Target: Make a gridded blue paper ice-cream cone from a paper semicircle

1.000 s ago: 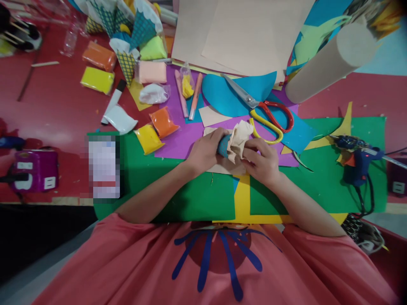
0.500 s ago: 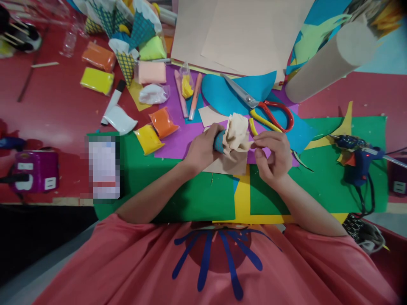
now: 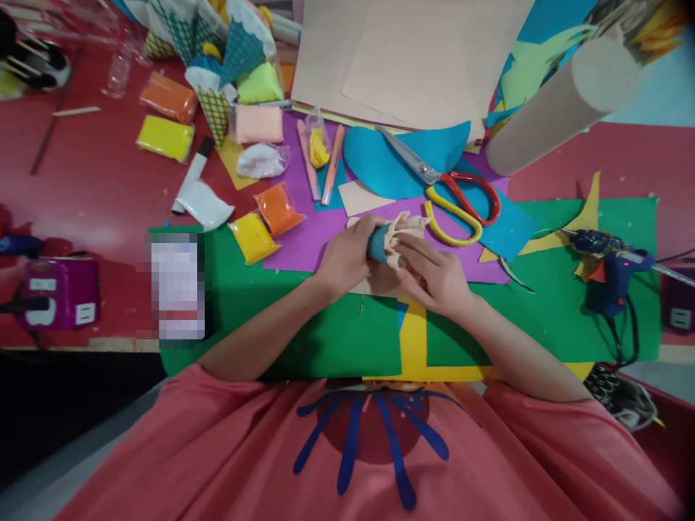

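Observation:
My left hand is closed around a small blue patterned paper cone, lying on its side with its mouth to the right. Cream crumpled paper bulges from that mouth with a ragged rim. The fingers of my right hand press into this paper, the thumb below it; their tips are partly hidden in the folds. Beneath both hands lie a beige sheet and a purple sheet. Just beyond my right hand rest large scissors with one red and one yellow handle.
Clay packets, including an orange one, lie to the left beside a blurred-out phone. More cones stand behind them. A blue glue gun with its cord is at right, below a thick cardboard tube. Green sheets cover the front.
My right hand has moved left, from the edge of the crumpled paper onto its middle. The paper sticks out less from the cone. My left hand keeps its hold.

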Demonstrator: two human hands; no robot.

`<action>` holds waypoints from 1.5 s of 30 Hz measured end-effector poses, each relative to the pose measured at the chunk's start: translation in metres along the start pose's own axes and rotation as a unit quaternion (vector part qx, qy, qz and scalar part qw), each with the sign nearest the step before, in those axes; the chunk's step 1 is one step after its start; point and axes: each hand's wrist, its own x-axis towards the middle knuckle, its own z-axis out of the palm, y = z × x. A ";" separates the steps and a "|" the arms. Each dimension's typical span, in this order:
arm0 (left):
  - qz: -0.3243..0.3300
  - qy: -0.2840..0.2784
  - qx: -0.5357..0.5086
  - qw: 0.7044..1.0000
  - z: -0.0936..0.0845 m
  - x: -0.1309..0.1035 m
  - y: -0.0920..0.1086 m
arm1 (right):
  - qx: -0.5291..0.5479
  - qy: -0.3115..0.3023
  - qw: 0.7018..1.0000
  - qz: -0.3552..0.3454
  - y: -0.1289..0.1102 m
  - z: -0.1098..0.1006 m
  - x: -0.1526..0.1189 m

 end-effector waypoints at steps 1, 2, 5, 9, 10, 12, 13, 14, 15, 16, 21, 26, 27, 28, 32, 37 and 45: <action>0.006 -0.006 0.002 1.000 0.000 0.000 0.001 | 0.009 -0.008 1.000 0.002 0.000 0.001 0.000; 0.010 -0.013 0.004 1.000 0.001 0.000 0.001 | 0.022 -0.016 1.000 0.006 0.000 0.001 0.001; 0.019 -0.022 0.010 1.000 0.002 0.000 -0.001 | 0.085 -0.038 0.995 0.034 0.000 0.001 0.001; 0.022 0.006 -0.014 1.000 0.004 0.001 -0.006 | 0.146 0.031 0.989 0.023 0.003 -0.002 -0.001; 0.027 0.016 -0.032 0.999 0.005 0.001 -0.007 | 0.145 0.080 0.986 0.023 0.004 -0.003 -0.002; 0.043 0.030 -0.072 0.996 0.006 0.001 -0.010 | 0.137 0.161 0.976 0.052 0.005 -0.004 -0.004; 0.049 0.033 -0.086 0.995 0.007 0.001 -0.011 | 0.137 0.176 0.972 0.071 0.005 -0.005 -0.004; 0.052 0.032 -0.090 0.994 0.008 0.002 -0.012 | 0.141 0.171 0.972 0.082 0.005 -0.005 -0.005; 0.052 0.031 -0.087 0.994 0.008 0.002 -0.012 | 0.147 0.152 0.974 0.082 0.004 -0.005 -0.005; 0.050 0.029 -0.081 0.995 0.008 0.001 -0.012 | 0.152 0.126 0.978 0.070 0.003 -0.005 -0.004; 0.027 0.010 -0.035 0.999 0.004 0.000 -0.006 | 0.099 0.027 0.994 -0.023 -0.002 -0.002 -0.002; -0.001 -0.027 0.014 1.000 -0.002 -0.001 0.000 | 0.036 0.011 0.999 -0.031 -0.003 0.004 -0.003; -0.007 -0.035 0.026 0.999 -0.002 0.000 0.000 | 0.031 0.009 0.999 -0.029 -0.004 0.005 -0.003; -0.013 -0.042 0.037 0.998 -0.002 0.000 0.001 | 0.027 0.005 0.999 -0.027 -0.004 0.005 -0.003; -0.012 -0.054 0.060 0.997 0.000 0.000 0.000 | 0.038 -0.031 0.999 -0.009 -0.004 0.004 0.000; -0.008 -0.040 0.033 0.999 -0.001 -0.001 -0.002 | 0.092 0.022 0.995 -0.008 -0.001 -0.001 0.000; -0.035 -0.019 0.020 0.999 -0.006 0.002 -0.001 | 0.035 0.036 0.988 -0.148 -0.003 -0.004 -0.005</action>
